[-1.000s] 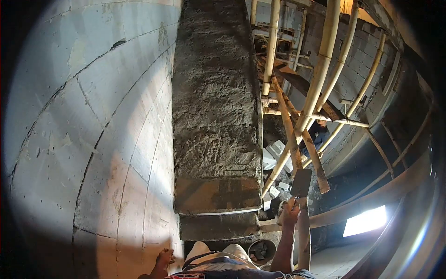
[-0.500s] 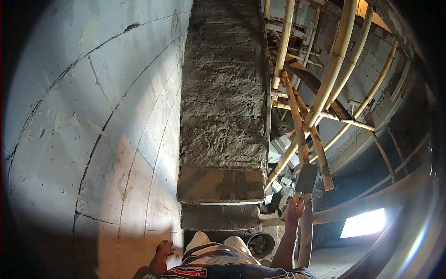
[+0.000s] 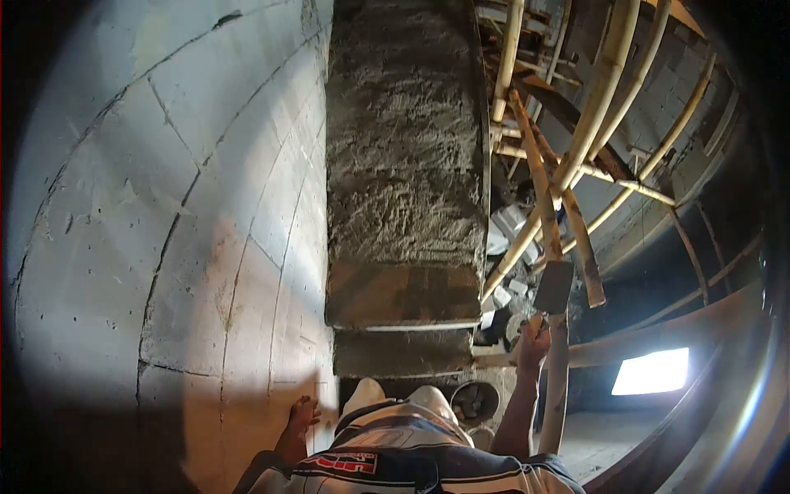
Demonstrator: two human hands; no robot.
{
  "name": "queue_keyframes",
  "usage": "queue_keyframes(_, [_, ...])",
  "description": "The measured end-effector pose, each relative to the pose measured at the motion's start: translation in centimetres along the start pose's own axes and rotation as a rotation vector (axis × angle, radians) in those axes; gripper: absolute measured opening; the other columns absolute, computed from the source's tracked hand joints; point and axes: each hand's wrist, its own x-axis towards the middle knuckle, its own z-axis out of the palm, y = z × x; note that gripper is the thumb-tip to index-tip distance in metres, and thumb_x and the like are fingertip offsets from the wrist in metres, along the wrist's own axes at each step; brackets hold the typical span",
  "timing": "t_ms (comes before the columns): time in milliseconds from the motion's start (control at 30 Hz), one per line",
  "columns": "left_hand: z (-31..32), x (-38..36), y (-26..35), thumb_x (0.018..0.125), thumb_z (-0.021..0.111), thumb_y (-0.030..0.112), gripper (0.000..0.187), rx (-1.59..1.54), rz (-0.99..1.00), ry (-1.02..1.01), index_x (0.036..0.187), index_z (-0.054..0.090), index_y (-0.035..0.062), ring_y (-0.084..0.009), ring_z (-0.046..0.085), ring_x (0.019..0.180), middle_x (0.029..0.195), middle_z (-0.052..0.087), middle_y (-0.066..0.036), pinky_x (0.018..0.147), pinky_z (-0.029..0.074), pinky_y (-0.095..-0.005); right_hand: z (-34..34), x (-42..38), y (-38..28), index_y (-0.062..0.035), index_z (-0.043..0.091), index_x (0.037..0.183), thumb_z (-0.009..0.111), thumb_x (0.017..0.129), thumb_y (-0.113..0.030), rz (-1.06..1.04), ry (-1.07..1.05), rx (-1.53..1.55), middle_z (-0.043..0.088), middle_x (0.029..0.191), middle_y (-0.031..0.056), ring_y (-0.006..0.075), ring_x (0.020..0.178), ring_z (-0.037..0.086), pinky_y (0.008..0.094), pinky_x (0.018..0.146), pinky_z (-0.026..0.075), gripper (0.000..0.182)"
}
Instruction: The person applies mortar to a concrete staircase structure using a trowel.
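Note:
My right hand [image 3: 535,337] grips a trowel [image 3: 555,286] by its handle, with the dark rectangular blade pointing forward over the rubble and poles at the right. My left hand [image 3: 304,413] hangs beside the block wall [image 3: 239,280], holding nothing, its fingers loosely bent and apart. Straight ahead of me runs a long strip coated with rough grey mortar [image 3: 405,181]. Its nearer part is a smoother, browner band [image 3: 403,292] ending in a pale straight edge. Below that edge lies a lower grey ledge [image 3: 401,352], just in front of my knees.
Bamboo poles [image 3: 599,99] cross along the strip's right side. Broken blocks [image 3: 510,226] lie lower down among them. A round bucket [image 3: 475,403] with lumps inside stands by my right knee. A pole [image 3: 555,387] runs beside my right forearm. Bright light enters through an opening [image 3: 652,371].
The view has shifted, so the strip and poles sit slightly higher and further right. My right hand still holds the trowel; my left hand stays beside the wall.

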Motion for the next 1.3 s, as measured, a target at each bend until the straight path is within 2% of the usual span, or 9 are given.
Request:
queue_keyframes(133, [1.1, -1.9, 1.4, 0.082, 0.063, 0.024, 0.025, -0.015, 0.013, 0.085, 0.103, 0.052, 0.0153, -0.0201, 0.06, 0.065, 0.079, 0.055, -0.002, 0.05, 0.051, -0.0331, 1.0, -1.4, -2.3, -0.0023, 0.055, 0.096, 0.064, 0.076, -0.011, 0.109, -0.023, 0.029, 0.053, 0.069, 0.0021, 0.0104, 0.05, 0.05, 0.0274, 0.043, 0.042, 0.024])
queue_keyframes(200, [-0.2, -0.1, 0.0, 0.084, 0.061, 0.025, 0.013, -0.089, -0.001, -0.044, 0.089, 0.053, 0.0157, -0.0227, 0.06, 0.068, 0.081, 0.055, -0.003, 0.052, 0.051, -0.0362, 1.1, -2.0, -2.5, -0.0033, 0.058, 0.096, 0.066, 0.075, -0.016, 0.14, -0.036, -0.09, 0.055, 0.081, 0.0, 0.0094, 0.067, 0.049, 0.0276, 0.06, 0.043, 0.026])
queue_keyframes(267, [-2.6, 2.8, -1.9, 0.084, 0.061, 0.026, 0.015, -0.179, -0.008, -0.29, 0.091, 0.054, 0.0149, -0.0219, 0.06, 0.068, 0.085, 0.057, -0.003, 0.053, 0.051, -0.0366, 0.3, -2.6, -0.3, -0.0032, 0.057, 0.1, 0.068, 0.077, -0.02, 0.126, -0.098, -0.09, 0.054, 0.079, -0.0012, 0.0091, 0.068, 0.049, 0.0261, 0.06, 0.043, 0.031])
queue_keyframes(400, [1.0, -3.9, 1.7, 0.083, 0.059, 0.026, 0.018, 0.084, 0.008, 0.073, 0.096, 0.054, 0.0146, -0.0184, 0.059, 0.073, 0.086, 0.054, -0.001, 0.06, 0.05, -0.0346, 0.3, -4.0, 1.0, -0.0009, 0.055, 0.103, 0.063, 0.08, -0.012, 0.061, -0.131, -0.046, 0.054, 0.087, 0.0021, 0.0088, 0.074, 0.048, 0.0261, 0.065, 0.043, 0.027])
queue_keyframes(567, [0.0, -2.9, 0.9, 0.085, 0.059, 0.029, 0.017, 0.045, -0.055, -0.01, 0.094, 0.055, 0.0151, -0.0159, 0.059, 0.071, 0.085, 0.055, -0.001, 0.058, 0.05, -0.0322, 0.4, -5.2, 0.3, -0.0021, 0.053, 0.106, 0.061, 0.081, -0.011, 0.377, -0.215, -0.105, 0.051, 0.085, 0.0, 0.009, 0.074, 0.047, 0.0248, 0.065, 0.041, 0.027])
queue_keyframes(800, [1.1, -4.1, 2.1, 0.086, 0.059, 0.029, 0.029, 0.097, -0.028, -0.022, 0.11, 0.053, 0.0148, -0.0188, 0.061, 0.076, 0.096, 0.056, -0.003, 0.062, 0.053, -0.0372, 0.8, -5.4, 1.9, -0.0027, 0.053, 0.104, 0.061, 0.081, -0.012, 0.41, -0.234, -0.064, 0.051, 0.084, 0.0009, 0.009, 0.073, 0.048, 0.025, 0.064, 0.041, 0.026])
queue_keyframes(867, [1.8, -4.4, 2.3, 0.086, 0.059, 0.028, 0.032, 0.036, -0.037, 0.047, 0.113, 0.051, 0.0151, -0.0193, 0.06, 0.079, 0.096, 0.056, -0.004, 0.063, 0.053, -0.0365, 0.8, -5.2, 2.8, -0.0044, 0.052, 0.097, 0.063, 0.082, -0.016, 0.309, -0.2, -0.066, 0.055, 0.071, 0.0033, 0.011, 0.049, 0.051, 0.0269, 0.044, 0.042, 0.023])
queue_keyframes(900, [1.5, -3.3, 1.5, 0.085, 0.06, 0.03, 0.042, 0.029, -0.049, 0.018, 0.12, 0.048, 0.0112, -0.0184, 0.06, 0.078, 0.103, 0.056, -0.006, 0.063, 0.051, -0.0333, 0.5, -5.1, 3.5, -0.0037, 0.051, 0.099, 0.064, 0.081, -0.015, 0.295, -0.212, -0.169, 0.055, 0.073, 0.0034, 0.0109, 0.052, 0.051, 0.0264, 0.046, 0.043, 0.024])
queue_keyframes(1300, [2.4, -2.8, 3.0, 0.085, 0.06, 0.029, 0.03, 0.094, -0.048, -0.028, 0.108, 0.053, 0.0121, -0.0187, 0.061, 0.074, 0.099, 0.057, -0.006, 0.06, 0.052, -0.0317, 0.9, -5.3, 3.2, -0.0022, 0.052, 0.104, 0.064, 0.079, -0.013, 0.373, -0.214, -0.041, 0.052, 0.08, 0.0035, 0.0112, 0.065, 0.05, 0.0286, 0.057, 0.044, 0.029])
